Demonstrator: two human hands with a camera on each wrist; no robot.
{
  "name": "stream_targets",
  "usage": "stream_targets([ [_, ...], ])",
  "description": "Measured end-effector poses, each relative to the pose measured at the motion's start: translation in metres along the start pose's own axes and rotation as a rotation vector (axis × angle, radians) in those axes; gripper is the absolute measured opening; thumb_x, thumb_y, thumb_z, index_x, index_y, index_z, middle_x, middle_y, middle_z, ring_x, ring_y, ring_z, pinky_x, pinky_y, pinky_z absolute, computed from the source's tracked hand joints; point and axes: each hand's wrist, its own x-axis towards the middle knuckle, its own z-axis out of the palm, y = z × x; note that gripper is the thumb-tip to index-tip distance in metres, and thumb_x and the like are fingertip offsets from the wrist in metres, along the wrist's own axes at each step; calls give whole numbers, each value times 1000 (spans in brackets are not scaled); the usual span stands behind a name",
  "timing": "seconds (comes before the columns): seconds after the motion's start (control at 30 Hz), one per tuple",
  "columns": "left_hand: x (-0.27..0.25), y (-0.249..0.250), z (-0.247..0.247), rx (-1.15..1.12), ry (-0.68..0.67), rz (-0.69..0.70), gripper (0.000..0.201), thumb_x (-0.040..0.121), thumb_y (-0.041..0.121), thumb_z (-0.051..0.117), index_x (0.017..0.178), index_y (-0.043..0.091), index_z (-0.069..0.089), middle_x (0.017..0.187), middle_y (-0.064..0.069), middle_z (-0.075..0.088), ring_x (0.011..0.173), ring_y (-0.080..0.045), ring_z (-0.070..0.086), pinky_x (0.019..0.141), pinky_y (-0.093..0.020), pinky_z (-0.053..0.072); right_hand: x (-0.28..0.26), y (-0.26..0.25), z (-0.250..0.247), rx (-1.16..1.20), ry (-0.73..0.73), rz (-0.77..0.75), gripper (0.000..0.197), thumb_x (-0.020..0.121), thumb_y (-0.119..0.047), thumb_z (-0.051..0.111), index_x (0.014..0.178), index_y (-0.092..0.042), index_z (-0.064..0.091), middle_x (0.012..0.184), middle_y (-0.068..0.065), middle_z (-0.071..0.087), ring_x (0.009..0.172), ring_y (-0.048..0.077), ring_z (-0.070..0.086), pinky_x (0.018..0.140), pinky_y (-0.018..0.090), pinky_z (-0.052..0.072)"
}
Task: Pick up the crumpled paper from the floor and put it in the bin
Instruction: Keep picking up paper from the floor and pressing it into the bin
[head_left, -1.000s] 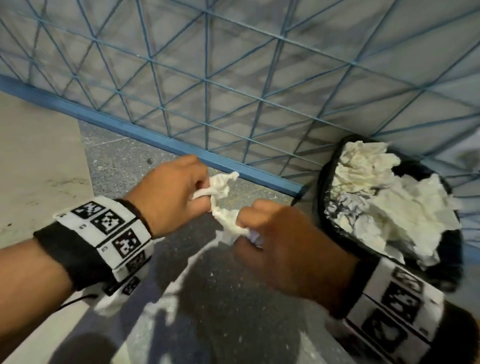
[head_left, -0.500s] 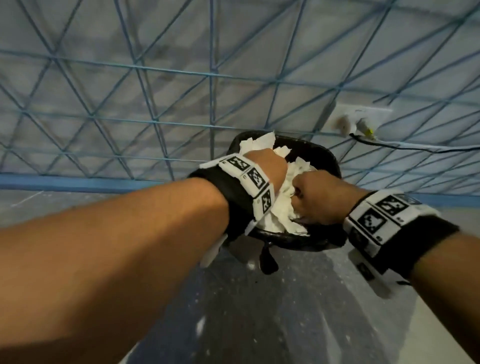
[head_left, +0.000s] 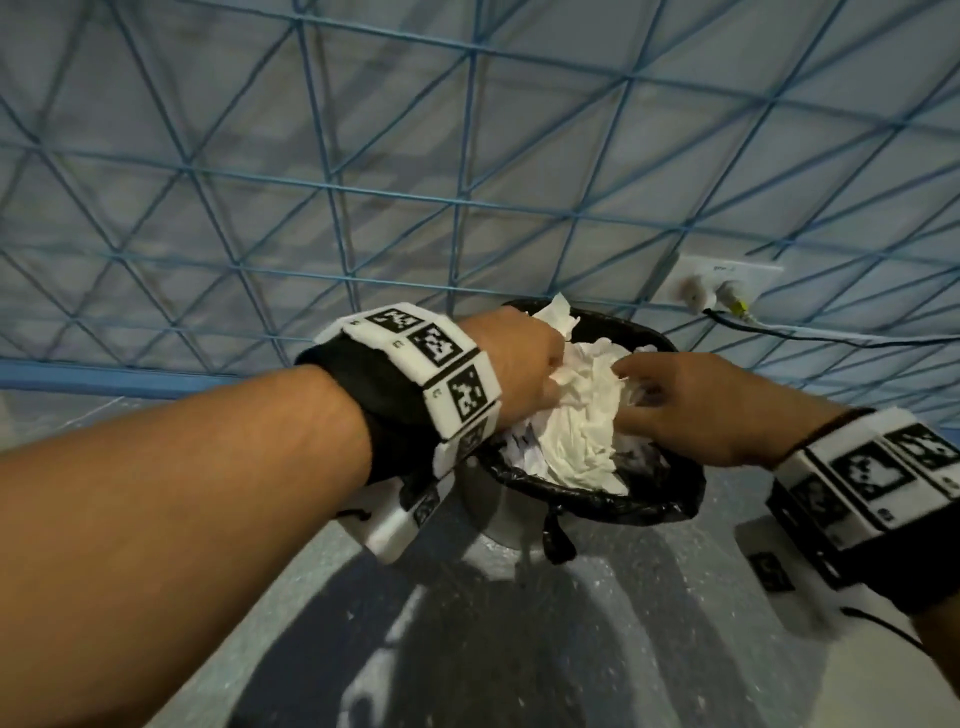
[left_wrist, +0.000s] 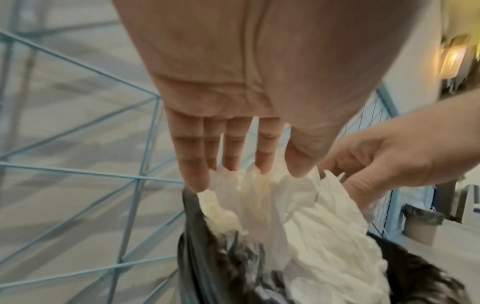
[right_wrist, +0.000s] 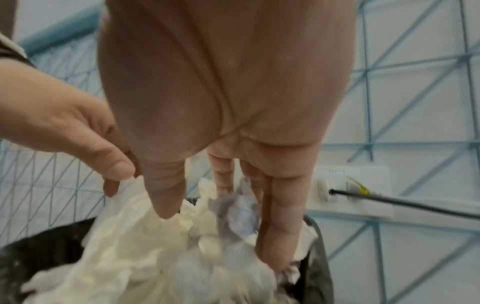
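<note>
White crumpled paper (head_left: 582, 431) fills the top of a bin lined with a black bag (head_left: 613, 506) that stands against the wall. My left hand (head_left: 545, 371) is over the bin's left side. In the left wrist view its fingers (left_wrist: 197, 164) are straight, tips touching the paper (left_wrist: 298, 216). My right hand (head_left: 631, 382) is on the right side. The right wrist view shows the right hand (right_wrist: 221, 236) with straight fingers (right_wrist: 280, 226) pushed down into the paper heap (right_wrist: 145, 257). Neither hand grips the paper.
Behind the bin is a pale wall with a blue lattice pattern. A white socket plate (head_left: 727, 283) with a black cable (head_left: 831, 338) sits just right of the bin. Grey floor (head_left: 571, 649) lies below me. A second lined bin (left_wrist: 423, 224) stands further off.
A second ago both hands held the paper between them beside the bin. They carried it over the bin as fists, and now the fingers are straight and the paper lies in the bin.
</note>
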Motion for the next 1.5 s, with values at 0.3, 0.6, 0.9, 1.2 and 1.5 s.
stream_targets([
  [0.3, -71, -46, -22, -147, 242, -25, 30, 90, 38, 49, 115, 24, 59, 115, 2, 64, 103, -18, 58, 87, -31, 46, -34, -35, -26, -117, 305, -70, 46, 82, -36, 60, 123, -18, 53, 123, 14, 58, 109, 32, 53, 83, 35, 41],
  [0.6, -135, -169, 6, -149, 146, -447, 18, 86, 37, 56, 95, 23, 65, 90, 4, 66, 82, -16, 58, 72, -25, 43, -8, -167, 30, 211, 174, -545, 30, 84, -45, 55, 110, -32, 57, 99, -13, 47, 89, 9, 50, 80, 26, 43],
  [0.9, -186, -253, 144, -144, -296, -679, 45, 86, 46, 52, 124, 22, 47, 123, -8, 50, 109, -30, 54, 91, -38, 47, 109, -221, 197, -82, -404, -433, 46, 79, -53, 58, 117, -28, 49, 121, 2, 47, 105, 21, 52, 85, 38, 48],
  [1.2, -160, -252, 250, -315, -21, -816, 65, 79, 67, 44, 132, 32, 32, 128, -4, 42, 111, -28, 49, 86, -45, 47, 149, -255, 254, -58, -56, -400, 95, 63, -79, 55, 139, -34, 21, 153, 9, 17, 132, 35, 32, 96, 55, 43],
  [1.5, -139, -249, 275, -250, -36, -686, 45, 91, 49, 34, 133, 34, 33, 122, -8, 44, 92, -28, 57, 72, -36, 46, 123, -250, 312, -74, -15, -479, 39, 92, -45, 41, 126, -27, 47, 144, 5, 33, 122, 26, 41, 94, 39, 41],
])
